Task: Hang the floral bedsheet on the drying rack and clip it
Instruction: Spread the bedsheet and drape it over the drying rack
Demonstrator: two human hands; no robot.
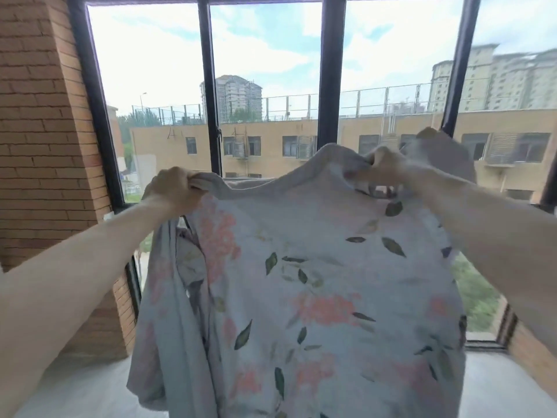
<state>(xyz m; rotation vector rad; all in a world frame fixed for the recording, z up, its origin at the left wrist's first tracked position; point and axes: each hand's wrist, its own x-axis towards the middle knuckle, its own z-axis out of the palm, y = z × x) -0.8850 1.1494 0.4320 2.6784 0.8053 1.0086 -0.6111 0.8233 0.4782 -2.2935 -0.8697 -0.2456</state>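
Hands raised before the black-framed window (pixel 328 70): my left hand (pixel 173 191) and right hand (pixel 388 168) each pinch the top hem of the pale blue floral cotton bedsheet (pixel 301 282), which hangs between them. No rack is visible; bunched left-side folds may hang unevenly.

Big window (pixel 265 70) far ahead, black frame bars standing straight up. Brick wall (pixel 39 131) on left, right beside window. Outside: long yellow building (pixel 271 146) with small dark windows, wire fence (pixel 301 107) along its roof. Tall grey tower (pixel 238 96) far behind, in middle. More tall pale towers (pixel 512 79) far right. Blue sky with white clouds (pixel 265 40). Green trees (pixel 138 119) far left, green bushes (pixel 476 294) low on right. Pale floor (pixel 90 387) near, at bottom.
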